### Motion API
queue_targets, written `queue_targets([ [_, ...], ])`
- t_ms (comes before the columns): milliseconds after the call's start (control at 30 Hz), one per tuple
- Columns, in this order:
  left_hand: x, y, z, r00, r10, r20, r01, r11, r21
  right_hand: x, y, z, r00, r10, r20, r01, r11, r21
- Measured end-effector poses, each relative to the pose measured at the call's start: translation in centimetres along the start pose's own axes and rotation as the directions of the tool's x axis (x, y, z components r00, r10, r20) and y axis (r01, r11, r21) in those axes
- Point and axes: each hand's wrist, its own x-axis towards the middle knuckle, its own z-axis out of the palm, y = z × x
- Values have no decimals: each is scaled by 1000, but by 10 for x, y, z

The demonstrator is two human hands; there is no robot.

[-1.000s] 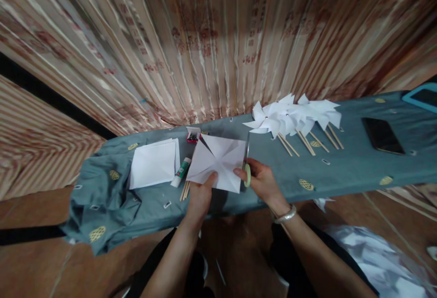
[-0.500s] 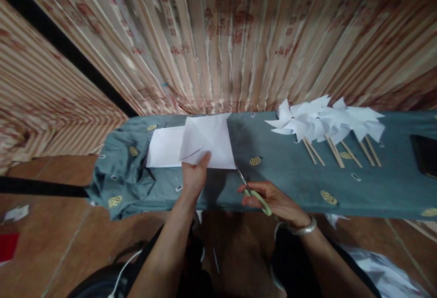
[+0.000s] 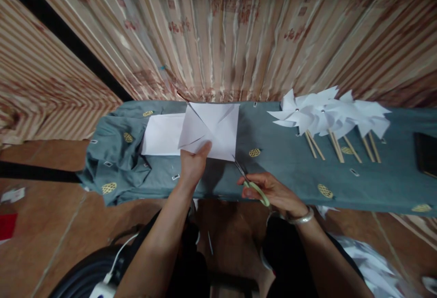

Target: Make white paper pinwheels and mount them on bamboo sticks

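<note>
My left hand [image 3: 191,167] pinches the near edge of a white square paper sheet [image 3: 213,127] with diagonal creases and cuts, held up above the table. My right hand [image 3: 269,192] grips green-handled scissors [image 3: 248,181], blades pointing up-left toward the sheet's lower right corner, just short of it. A flat stack of white paper [image 3: 160,134] lies on the table behind the held sheet.
A long table under a teal cloth [image 3: 290,170] with gold motifs runs across the view. Several finished white paper pinwheels [image 3: 327,116] on wooden sticks lie at right. A dark phone [image 3: 426,152] sits at the far right edge. Striped curtain behind; white scraps on the floor at lower right.
My left hand lifted and turned the sheet leftward over the paper stack. My right hand drew back with the scissors from the sheet's right edge to below its corner. The view swung left.
</note>
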Motion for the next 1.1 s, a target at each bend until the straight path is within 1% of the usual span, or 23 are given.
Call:
queue_targets([
  [100,-5,3,3,999,-21,25,20,1000,13,1,-2,0,1000,6,9,-6,1000,12],
  [300,-9,2,4,998,-17,57,14,999,52,1,-2,-1,1000,21,8,-21,1000,19],
  [467,-9,-1,5,997,-21,69,18,998,55,1,-6,0,999,45,13,-46,994,101],
  [667,-11,-2,7,996,-13,84,9,999,42,1,-6,0,1000,15,5,-16,998,65],
  [867,-12,-3,8,996,-13,90,10,999,34,2,-5,1,1000,2,10,-3,997,83],
  [1100,-13,-2,8,996,-18,89,16,999,28,3,-5,0,999,32,24,-35,995,92],
])
